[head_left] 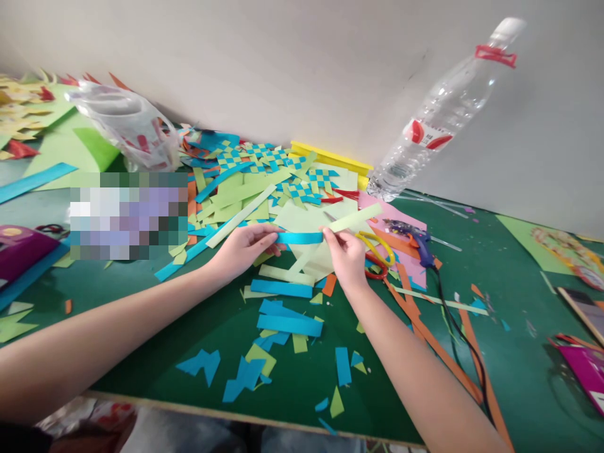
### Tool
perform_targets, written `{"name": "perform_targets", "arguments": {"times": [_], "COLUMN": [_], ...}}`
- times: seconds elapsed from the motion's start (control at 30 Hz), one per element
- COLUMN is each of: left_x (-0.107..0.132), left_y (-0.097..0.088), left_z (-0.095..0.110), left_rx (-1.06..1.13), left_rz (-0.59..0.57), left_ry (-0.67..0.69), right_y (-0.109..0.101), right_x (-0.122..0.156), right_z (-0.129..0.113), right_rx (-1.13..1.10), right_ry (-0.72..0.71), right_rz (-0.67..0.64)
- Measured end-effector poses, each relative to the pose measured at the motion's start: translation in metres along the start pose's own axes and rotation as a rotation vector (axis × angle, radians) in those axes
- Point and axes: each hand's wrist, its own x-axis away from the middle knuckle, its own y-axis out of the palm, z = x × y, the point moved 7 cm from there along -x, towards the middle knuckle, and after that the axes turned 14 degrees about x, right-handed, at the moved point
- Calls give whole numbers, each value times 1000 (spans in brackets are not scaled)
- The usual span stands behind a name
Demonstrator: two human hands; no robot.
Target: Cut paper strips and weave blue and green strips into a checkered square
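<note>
Nearest the edge of the green surface [495,327] lie cut blue scraps [289,324], short bars and odd triangles mixed with a few pale green bits. Just beyond them, both arms reach in. The left hand [245,248] has its fingers pinching one end of a blue strip [299,238], which is held level above the loose paper. The right hand [346,255] has its fingers pressed together on the other end, where a pale green strip [356,217] slants up and away. As I judge it, this goes best with the blue strip kept taut and flat, the two strips square to each other, and the pinch close to where they cross (thin paper creases easily). Beside the right hand lie scissors [377,255], what looks like a glue gun [422,242] with a black cord, and long orange strips [425,327]. Further back are a blue and green woven mat [264,157], a crumpled plastic bag [127,126] and a clear bottle [443,113], set before a plain pale wall [283,63].
</note>
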Motion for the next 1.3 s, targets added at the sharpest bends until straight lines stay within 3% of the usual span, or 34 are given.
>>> {"name": "perform_targets", "arguments": {"times": [0.13,0.53,0.7,1.03,1.3], "left_x": [1,2,2,2,5], "left_y": [1,-3,0,8,14], "left_z": [2,0,0,3,7], "left_rx": [8,41,36,-69,-114], "left_rz": [12,50,8,-48,-60], "left_ry": [-17,-25,-21,5,5], "right_y": [2,5,7,6,3], "right_x": [1,2,2,5,12], "right_z": [2,-1,-4,-9,-34], "right_rx": [41,-113,-147,42,306], "right_ry": [-24,65,64,-48,-300], "right_rz": [13,-74,-99,-75,54]}}
